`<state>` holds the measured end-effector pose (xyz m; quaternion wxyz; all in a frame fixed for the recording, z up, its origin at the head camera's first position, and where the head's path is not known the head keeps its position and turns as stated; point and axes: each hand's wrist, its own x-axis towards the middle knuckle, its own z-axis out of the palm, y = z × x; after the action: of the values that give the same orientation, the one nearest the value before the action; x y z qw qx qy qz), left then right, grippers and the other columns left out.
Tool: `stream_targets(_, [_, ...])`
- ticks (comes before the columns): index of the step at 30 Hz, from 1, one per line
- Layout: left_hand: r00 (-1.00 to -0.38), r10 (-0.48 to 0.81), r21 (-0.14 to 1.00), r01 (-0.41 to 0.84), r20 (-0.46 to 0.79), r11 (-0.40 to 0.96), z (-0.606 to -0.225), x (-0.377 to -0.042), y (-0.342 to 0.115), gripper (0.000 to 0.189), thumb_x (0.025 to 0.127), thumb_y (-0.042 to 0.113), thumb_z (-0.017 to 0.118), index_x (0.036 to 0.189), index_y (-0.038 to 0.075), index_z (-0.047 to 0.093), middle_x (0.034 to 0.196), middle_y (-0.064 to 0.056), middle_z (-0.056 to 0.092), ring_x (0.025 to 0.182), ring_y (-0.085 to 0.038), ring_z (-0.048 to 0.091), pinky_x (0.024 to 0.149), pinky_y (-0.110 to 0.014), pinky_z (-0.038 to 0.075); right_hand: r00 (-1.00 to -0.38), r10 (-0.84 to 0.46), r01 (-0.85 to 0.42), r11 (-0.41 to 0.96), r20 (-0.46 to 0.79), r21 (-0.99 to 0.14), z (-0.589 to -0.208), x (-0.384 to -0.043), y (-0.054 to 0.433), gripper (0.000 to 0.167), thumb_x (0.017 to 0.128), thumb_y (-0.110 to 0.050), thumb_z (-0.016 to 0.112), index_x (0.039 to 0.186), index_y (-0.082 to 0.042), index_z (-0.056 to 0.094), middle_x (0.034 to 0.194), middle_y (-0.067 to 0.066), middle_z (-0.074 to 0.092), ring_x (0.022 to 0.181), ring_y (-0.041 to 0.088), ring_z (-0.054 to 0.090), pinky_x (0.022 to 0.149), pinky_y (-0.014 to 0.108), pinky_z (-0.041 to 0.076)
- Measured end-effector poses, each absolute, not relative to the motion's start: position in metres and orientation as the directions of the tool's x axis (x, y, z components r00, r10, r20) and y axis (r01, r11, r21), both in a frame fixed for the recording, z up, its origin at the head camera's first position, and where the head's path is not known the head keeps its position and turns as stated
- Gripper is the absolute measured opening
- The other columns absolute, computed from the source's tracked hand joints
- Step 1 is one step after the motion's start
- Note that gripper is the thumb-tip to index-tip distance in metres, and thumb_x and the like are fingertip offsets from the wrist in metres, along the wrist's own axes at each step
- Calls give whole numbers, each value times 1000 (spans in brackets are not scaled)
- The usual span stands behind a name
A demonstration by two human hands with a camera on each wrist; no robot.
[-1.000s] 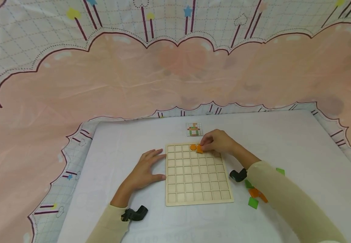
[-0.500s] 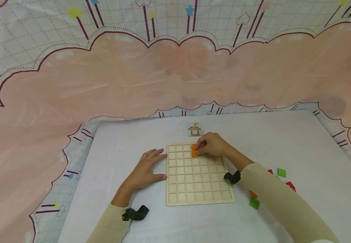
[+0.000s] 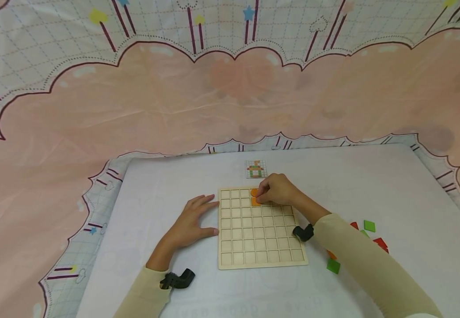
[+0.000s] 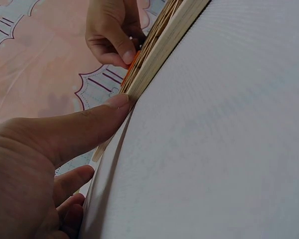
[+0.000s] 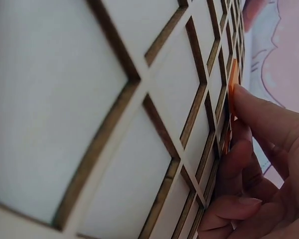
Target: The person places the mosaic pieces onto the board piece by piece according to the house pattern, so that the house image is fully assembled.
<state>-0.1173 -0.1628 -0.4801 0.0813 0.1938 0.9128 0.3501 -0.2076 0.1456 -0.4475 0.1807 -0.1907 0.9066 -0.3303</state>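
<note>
A pale wooden grid board [image 3: 261, 234] lies on the white table. At its top row sits an orange round piece [image 3: 253, 193], partly covered by the fingers of my right hand [image 3: 280, 190]. Just below the round piece, thumb and fingertips pinch an orange square tile [image 3: 255, 202] at a second-row cell. The right wrist view catches this orange tile [image 5: 232, 79] edge-on, low against the grid. My left hand [image 3: 188, 225] is spread at the board's left side, thumb and fingertips against the edge. In the left wrist view, its thumb [image 4: 89, 122] touches the wooden rim.
Behind the board lies a small picture card [image 3: 256, 169] with a coloured pattern on a grid. Loose tiles, among them a green one [image 3: 333, 266] and a red one [image 3: 381, 244], lie right of the board, partly behind the right sleeve [image 3: 365, 260].
My right hand has brought the orange square from beside the round piece to directly below it, moving slightly left and down, then nearly stopped. The left hand has stayed at the board's edge.
</note>
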Motion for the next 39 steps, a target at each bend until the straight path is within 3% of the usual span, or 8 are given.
stream_targets(9, [-910, 415, 661, 300, -18, 687, -479, -118, -163, 78, 79, 34, 87, 148, 16, 55, 164, -6, 38, 155, -37, 22, 120, -67, 25, -875, -431, -197, 731, -218, -654, -436, -204, 173, 8, 85, -23, 84, 89, -17, 82, 84, -6, 77, 82, 13, 64, 75, 29, 52])
stream_targets(15, [-910, 414, 659, 296, -25, 691, -480, -120, -162, 77, 80, 33, 87, 148, 17, 55, 164, -4, 38, 155, -36, 22, 120, -67, 26, -895, -385, -184, 779, -226, -600, -423, -197, 226, 9, 86, -23, 81, 90, -15, 82, 84, -3, 75, 79, 15, 62, 67, 27, 50])
stream_targets(23, [-912, 409, 662, 294, -22, 690, -481, -118, -160, 78, 79, 33, 87, 148, 16, 55, 164, -6, 39, 155, -38, 23, 120, -68, 26, -889, -333, -118, 829, -313, -546, -417, -179, 303, 18, 90, -29, 79, 103, -17, 80, 96, -1, 73, 90, 20, 60, 74, 29, 53])
stream_targets(30, [-917, 397, 636, 289, -30, 716, -481, -118, -160, 78, 79, 33, 87, 148, 16, 55, 164, -5, 38, 155, -37, 23, 120, -67, 26, -832, -395, -122, 815, -389, -567, -423, -162, 339, 17, 87, -29, 81, 102, -22, 80, 95, -4, 72, 89, 20, 57, 74, 27, 54])
stream_targets(39, [-916, 400, 637, 289, -34, 715, -481, -119, -158, 78, 79, 33, 87, 148, 17, 55, 164, -6, 38, 155, -37, 23, 120, -67, 25, -792, -451, -136, 787, -411, -602, -436, -148, 335, 22, 80, -30, 87, 98, -23, 78, 89, -3, 67, 84, 19, 58, 70, 24, 56])
